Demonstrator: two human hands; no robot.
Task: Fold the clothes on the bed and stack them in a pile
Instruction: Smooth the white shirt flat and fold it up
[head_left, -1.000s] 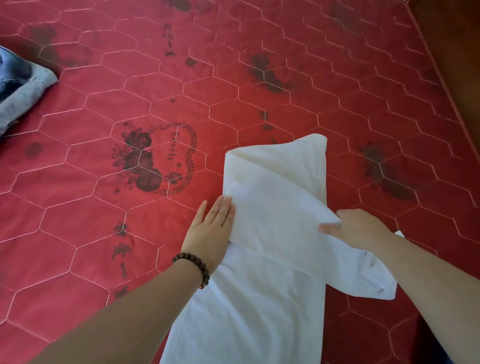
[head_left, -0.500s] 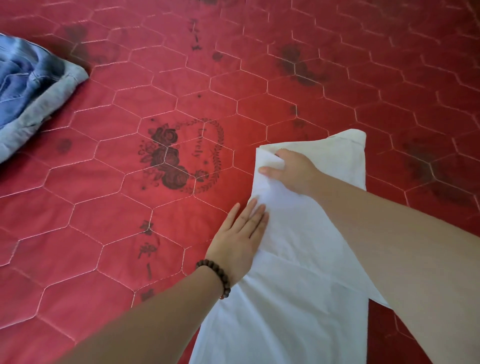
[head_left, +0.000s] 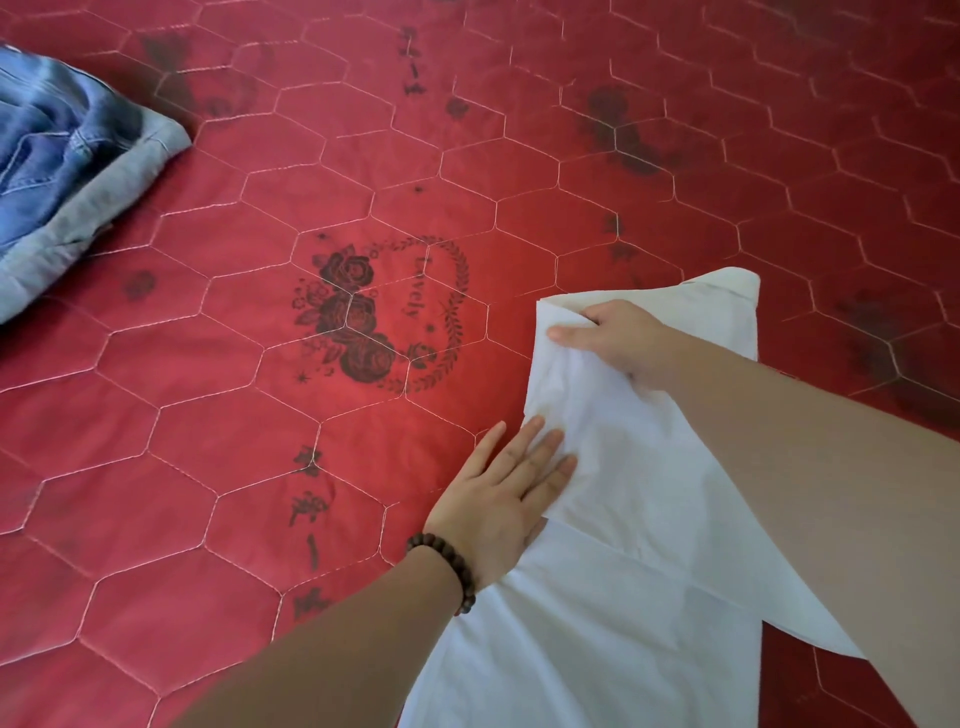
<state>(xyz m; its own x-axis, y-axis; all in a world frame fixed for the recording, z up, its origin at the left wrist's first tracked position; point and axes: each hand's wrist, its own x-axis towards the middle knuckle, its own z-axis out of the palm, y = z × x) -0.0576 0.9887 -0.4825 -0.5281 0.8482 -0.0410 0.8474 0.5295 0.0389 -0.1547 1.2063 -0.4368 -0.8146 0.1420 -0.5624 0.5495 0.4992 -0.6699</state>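
A dark rose-wreath print (head_left: 382, 317) marks the red quilted cover with hexagon stitching (head_left: 218, 426).

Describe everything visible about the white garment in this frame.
The white garment is thin, plain woven-looking cloth, partly folded, lying lengthwise on the red quilted bed cover, its near end cut off by the frame. The left hand presses flat on its left edge; the right hand grips the far left corner. A flap sticks out under the right forearm.

Shirt (head_left: 639, 597) on bed (head_left: 363, 171), jeans (head_left: 57, 156) far-left
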